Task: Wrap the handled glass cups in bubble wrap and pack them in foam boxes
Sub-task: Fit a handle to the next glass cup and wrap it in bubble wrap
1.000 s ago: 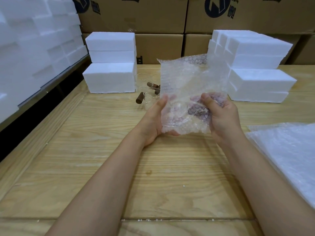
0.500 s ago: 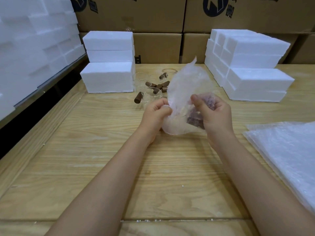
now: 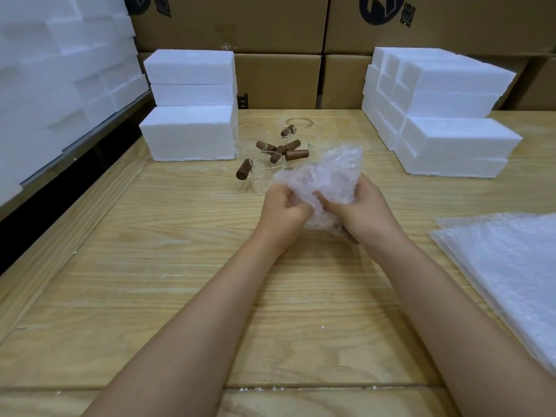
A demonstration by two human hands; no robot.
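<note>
Step in hand: wrapping. I judge that I am closing the bubble wrap (image 3: 328,179) round one cup; the film hides the glass.
Left hand (image 3: 282,209): fingers curled tight, pinching the bundle's near-left edge.
Right hand (image 3: 361,209): fingers curled round the bundle's right side and underside.
Bundle: between my two hands, low over the table (image 3: 180,296); I cannot tell whether it touches.
Unwrapped glass cups (image 3: 264,164): clustered just beyond my fingertips, brown handles showing.
Foam boxes (image 3: 188,132): stacked beyond my left fingers; another stack (image 3: 451,145) sits beyond my right.
Spare sheets (image 3: 511,266): to the right of my right wrist.
Next move: tuck in the loose flap beyond my fingers, then free one hand for a box.
</note>
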